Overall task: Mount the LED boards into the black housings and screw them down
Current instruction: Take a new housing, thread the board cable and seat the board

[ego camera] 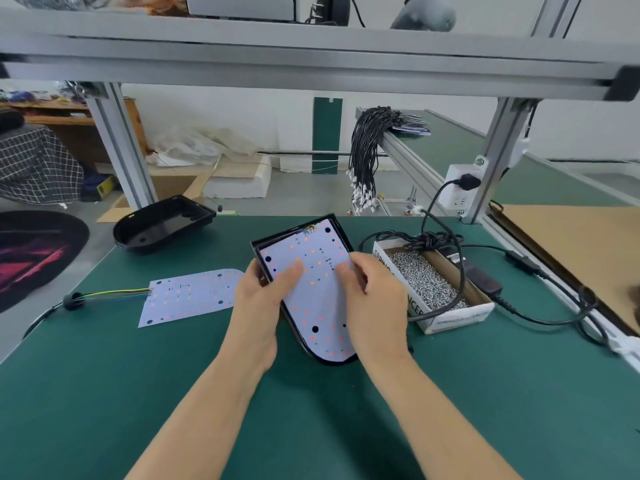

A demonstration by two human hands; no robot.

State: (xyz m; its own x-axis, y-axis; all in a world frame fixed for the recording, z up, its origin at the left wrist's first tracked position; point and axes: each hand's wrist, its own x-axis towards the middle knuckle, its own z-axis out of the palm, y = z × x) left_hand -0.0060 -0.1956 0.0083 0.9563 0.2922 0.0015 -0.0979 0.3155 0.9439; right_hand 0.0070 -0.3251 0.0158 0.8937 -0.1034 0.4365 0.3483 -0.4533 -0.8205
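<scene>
We are seating LED board (313, 289) in black housing (260, 251), left of screw box (446, 318): left hand (263, 299) gripping housing edge, right hand (374, 292) pressing board; holes should line up before screwing.

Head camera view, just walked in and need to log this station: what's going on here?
A person is seating an LED board into a black housing on the green bench. The left hand grips the housing's edge, thumb on the board; the right hand presses the board's other side. No screws look driven yet. A second LED board lies loose to the left, an empty housing sits behind it, and a box of screws is at right.
</scene>
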